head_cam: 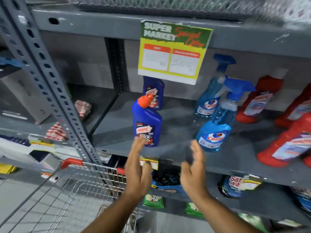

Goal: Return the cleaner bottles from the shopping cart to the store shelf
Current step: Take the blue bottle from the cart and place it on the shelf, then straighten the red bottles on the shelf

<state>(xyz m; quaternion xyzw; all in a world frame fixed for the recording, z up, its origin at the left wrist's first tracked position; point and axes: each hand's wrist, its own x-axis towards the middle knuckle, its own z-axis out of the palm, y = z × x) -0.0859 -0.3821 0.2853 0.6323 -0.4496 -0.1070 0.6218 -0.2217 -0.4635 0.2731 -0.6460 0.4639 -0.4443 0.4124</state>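
Observation:
A dark blue cleaner bottle [147,121] with an orange cap stands on the grey store shelf [178,148]; a second one [154,93] stands behind it. A light blue spray bottle [217,125] stands to the right near the shelf's front, with another spray bottle [209,96] behind. My left hand [138,167] is open, its fingertips at the base of the front dark blue bottle. My right hand [193,169] is open just left of and below the front spray bottle, holding nothing. The wire shopping cart [72,190] with a red handle is at lower left.
Red cleaner bottles [259,100] fill the shelf's right side. A green and yellow offer sign [173,52] hangs from the shelf above. A perforated grey upright [50,76] stands at left. Packets [239,184] lie on the lower shelf.

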